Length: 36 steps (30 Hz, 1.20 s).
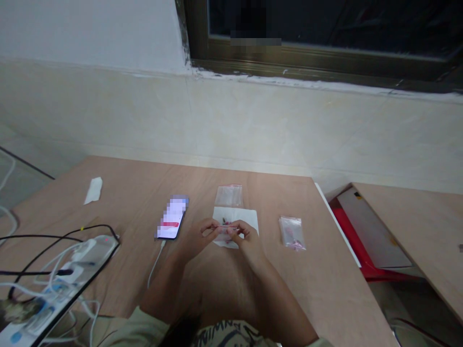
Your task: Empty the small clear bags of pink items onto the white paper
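Observation:
My left hand (202, 236) and my right hand (249, 243) meet above a white sheet of paper (251, 217) in the middle of the table. Between their pinched fingertips is a small clear plastic bag (224, 231) with a pinkish line along its upper edge. Some tiny dark and reddish bits (225, 221) show just behind the fingertips; their kind is too small to make out. Behind the paper lies a flat clear zip bag (229, 195) with a red strip. Off to the right, another clear bag (292, 232) has small pink pieces at its near end.
A charging phone (175, 217), screen lit, lies left of my hands. Farther left are a power strip (87, 260) with tangled cables and a white paper scrap (94, 190). The table's right edge borders a gap with a red item (352, 241). Wall and window stand behind.

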Available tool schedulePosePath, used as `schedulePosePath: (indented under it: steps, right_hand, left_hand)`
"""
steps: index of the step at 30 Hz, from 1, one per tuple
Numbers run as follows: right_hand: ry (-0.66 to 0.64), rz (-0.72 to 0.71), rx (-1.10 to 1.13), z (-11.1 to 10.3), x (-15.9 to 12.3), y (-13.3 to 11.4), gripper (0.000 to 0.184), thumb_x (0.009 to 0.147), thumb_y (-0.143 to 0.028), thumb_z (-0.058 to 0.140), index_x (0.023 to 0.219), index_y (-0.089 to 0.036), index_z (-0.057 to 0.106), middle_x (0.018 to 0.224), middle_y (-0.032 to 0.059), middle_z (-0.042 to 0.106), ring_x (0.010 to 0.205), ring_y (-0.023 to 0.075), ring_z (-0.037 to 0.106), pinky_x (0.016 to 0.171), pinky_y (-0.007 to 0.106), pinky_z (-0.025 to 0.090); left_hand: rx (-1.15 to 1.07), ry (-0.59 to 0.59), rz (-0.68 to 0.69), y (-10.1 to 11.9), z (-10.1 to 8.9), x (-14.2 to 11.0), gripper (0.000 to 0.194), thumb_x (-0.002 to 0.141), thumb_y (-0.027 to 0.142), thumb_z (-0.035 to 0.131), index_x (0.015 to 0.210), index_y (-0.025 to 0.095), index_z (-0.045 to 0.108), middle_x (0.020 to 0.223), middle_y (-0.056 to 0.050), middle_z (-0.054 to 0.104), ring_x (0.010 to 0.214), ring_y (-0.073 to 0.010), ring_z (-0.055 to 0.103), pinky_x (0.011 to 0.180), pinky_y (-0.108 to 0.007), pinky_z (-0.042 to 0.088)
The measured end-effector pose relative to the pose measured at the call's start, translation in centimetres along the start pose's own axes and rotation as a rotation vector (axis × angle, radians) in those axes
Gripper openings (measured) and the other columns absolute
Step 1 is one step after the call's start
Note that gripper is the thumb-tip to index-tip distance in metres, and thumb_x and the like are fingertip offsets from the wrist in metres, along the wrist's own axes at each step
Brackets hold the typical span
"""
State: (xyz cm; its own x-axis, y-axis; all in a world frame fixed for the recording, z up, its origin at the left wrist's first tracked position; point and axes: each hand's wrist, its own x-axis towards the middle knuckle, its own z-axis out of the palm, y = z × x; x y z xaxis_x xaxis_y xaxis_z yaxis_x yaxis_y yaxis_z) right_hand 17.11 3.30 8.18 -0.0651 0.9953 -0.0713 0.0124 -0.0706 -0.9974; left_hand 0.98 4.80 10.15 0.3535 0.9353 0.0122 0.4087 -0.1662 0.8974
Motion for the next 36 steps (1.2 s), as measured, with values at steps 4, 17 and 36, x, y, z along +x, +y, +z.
schedulePosePath:
  steps: [4,17,36]
  right_hand:
    - [-0.007,0.021,0.055,0.2,-0.1,-0.3,0.023,0.067,-0.040,0.061,0.071,-0.017,0.061,0.070,0.0014,0.061,0.064,0.0138,0.053,0.062,0.026,0.041]
    - [0.027,0.104,0.194,-0.4,-1.4,0.8,0.031,0.062,-0.047,0.065,0.061,-0.017,0.055,0.059,-0.0012,0.057,0.055,0.0122,0.049,0.054,0.024,0.037]
    - [0.565,0.068,-0.083,-9.5,-1.8,3.2,0.035,0.065,-0.052,0.056,0.059,-0.019,0.046,0.049,-0.0034,0.046,0.045,0.0119,0.045,0.044,0.025,0.038]
  left_hand:
    - [0.047,0.026,0.000,0.3,0.1,0.2,0.021,0.078,0.033,0.048,0.072,0.018,0.061,0.073,-0.001,0.062,0.074,-0.0143,0.057,0.070,-0.025,0.044]
    - [0.060,-0.014,-0.118,-0.9,-0.3,-1.9,0.027,0.079,0.037,0.045,0.078,0.019,0.066,0.081,-0.003,0.067,0.081,-0.0178,0.059,0.074,-0.027,0.045]
    - [-0.123,0.131,-0.341,-2.5,-0.3,-0.7,0.034,0.076,0.047,0.044,0.084,0.019,0.061,0.091,-0.005,0.067,0.087,-0.0216,0.061,0.075,-0.033,0.049]
